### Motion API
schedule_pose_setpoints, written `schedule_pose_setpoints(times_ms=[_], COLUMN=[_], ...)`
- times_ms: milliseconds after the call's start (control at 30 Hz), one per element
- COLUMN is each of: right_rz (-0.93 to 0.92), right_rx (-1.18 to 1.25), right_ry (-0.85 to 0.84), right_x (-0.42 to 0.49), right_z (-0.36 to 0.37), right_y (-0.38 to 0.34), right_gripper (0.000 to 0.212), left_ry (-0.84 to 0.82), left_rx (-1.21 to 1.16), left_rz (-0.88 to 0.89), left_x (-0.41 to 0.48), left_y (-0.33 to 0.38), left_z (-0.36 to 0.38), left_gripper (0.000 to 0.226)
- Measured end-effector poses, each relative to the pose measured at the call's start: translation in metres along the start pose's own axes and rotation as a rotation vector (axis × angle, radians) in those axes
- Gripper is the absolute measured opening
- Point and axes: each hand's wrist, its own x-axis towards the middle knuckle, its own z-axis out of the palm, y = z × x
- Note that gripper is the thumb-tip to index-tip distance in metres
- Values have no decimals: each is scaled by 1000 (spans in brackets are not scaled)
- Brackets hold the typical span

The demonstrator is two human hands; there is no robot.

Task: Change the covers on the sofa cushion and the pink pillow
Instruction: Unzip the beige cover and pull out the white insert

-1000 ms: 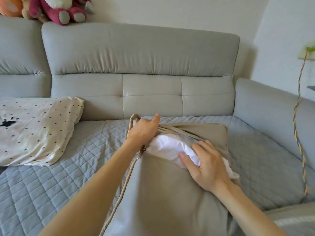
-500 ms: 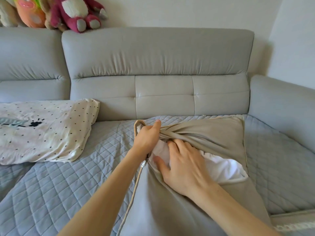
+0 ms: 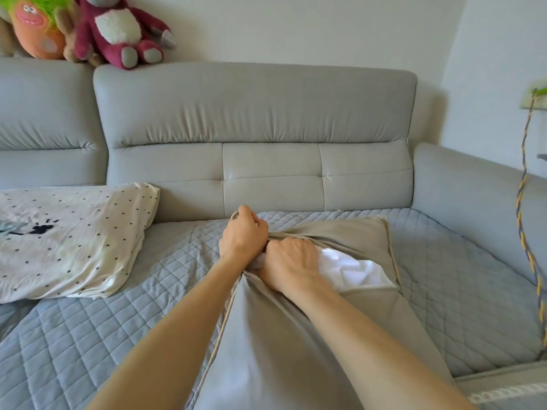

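A beige cushion cover (image 3: 296, 335) lies on the sofa seat in front of me, its far end open. A white cushion insert (image 3: 352, 272) bulges out of that opening. My left hand (image 3: 242, 236) grips the cover's far left corner by its piped edge. My right hand (image 3: 291, 266) is curled right beside it, its fingers tucked into the opening on the white insert. A cream pillow with dark dots (image 3: 65, 241) lies at the left of the seat.
The grey sofa backrest (image 3: 257, 119) rises behind, an armrest (image 3: 473, 202) at the right. A blue-grey quilted mat (image 3: 88, 335) covers the seat. Plush toys (image 3: 115, 28) sit on top of the backrest at the left. A twisted cord (image 3: 525, 232) hangs at the far right.
My right hand slid left along the opening, from the white insert's middle up against my left hand, and curled. The left hand kept its grip on the cover's corner.
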Motion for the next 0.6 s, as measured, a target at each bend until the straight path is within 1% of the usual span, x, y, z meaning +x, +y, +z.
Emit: schedule_pose_setpoints(times_ms=[33, 67, 100, 133, 167, 233, 300, 367, 433, 467, 533, 600], right_rz=[5, 9, 16, 31, 56, 71, 11, -3, 65, 106, 163, 103], right_rx=[33, 77, 133, 205, 293, 518, 748, 878, 1005, 1059, 1093, 1035], right_ry=[-9, -9, 1, 21, 49, 136, 244, 304, 345, 371, 446, 497], right_x=[0, -1, -5, -9, -14, -32, -59, -83, -92, -90, -81, -67], right_z=[-3, -6, -10, -13, -16, -17, -19, -16, -5, 0, -3, -22], right_y=[1, 3, 8, 15, 25, 49, 68, 77, 87, 93, 96, 91], right_gripper=[35, 33, 26, 18, 14, 16, 14, 10, 16, 16, 14, 21], left_ry=[20, 46, 66, 74, 62, 6, -72, -149, -202, -228, -270, -238], left_rx=[79, 134, 150, 138, 114, 44, -73, -198, -326, -442, -684, -826], left_rz=[23, 52, 73, 80, 61, -21, -95, -122, -153, -166, -157, -109], left_x=[1, 1, 3, 6, 11, 22, 24, 12, -1, -7, -14, -18], left_y=[3, 6, 9, 13, 15, 15, 12, 14, 20, 26, 44, 66], left_z=[-1, -2, -3, -3, -4, -2, 10, 28, 36, 35, 20, -3], left_gripper=[3, 6, 8, 10, 12, 17, 18, 16, 14, 20, 37, 44])
